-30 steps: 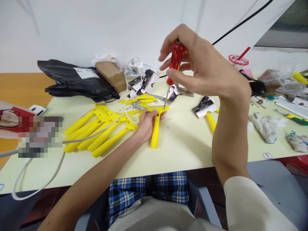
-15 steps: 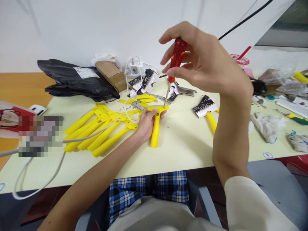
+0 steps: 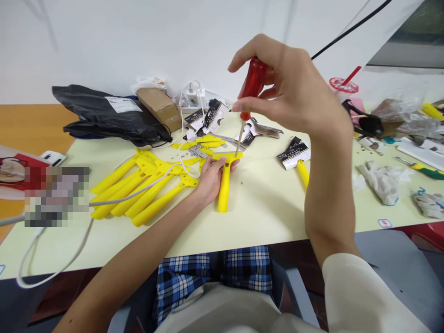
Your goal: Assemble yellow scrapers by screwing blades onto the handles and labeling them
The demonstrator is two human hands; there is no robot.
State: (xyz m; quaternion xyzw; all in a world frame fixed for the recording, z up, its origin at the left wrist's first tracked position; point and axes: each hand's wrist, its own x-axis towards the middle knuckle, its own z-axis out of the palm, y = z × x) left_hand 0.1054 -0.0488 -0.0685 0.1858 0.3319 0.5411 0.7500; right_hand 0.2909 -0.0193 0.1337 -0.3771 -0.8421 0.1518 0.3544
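My right hand (image 3: 289,92) is closed around the red handle of a screwdriver (image 3: 255,81), its index finger stretched out past the top. The thin shaft runs down to the head of a yellow-handled scraper (image 3: 225,185), where the tip meets a screw spot right of centre. My left hand (image 3: 209,179) grips the scraper's neck from the left, thumb on top, while its handle points toward me. A grey metal blade edge shows along the head. Left of this hand lie several yellow handles (image 3: 152,185), with yellow head pieces (image 3: 208,139) and small screws (image 3: 197,153) behind.
A white cable (image 3: 128,198) crosses the yellow handles. Printed cards (image 3: 215,116) lie at the back, beside a cardboard box (image 3: 161,108) and a black plastic bag (image 3: 114,115). On the right are a carded yellow tool (image 3: 303,172), gloves (image 3: 381,182) and another screwdriver (image 3: 425,170).
My right wrist has swung a little to the left and the screwdriver handle has turned in my fingers. The scraper and my left hand have stayed in place.
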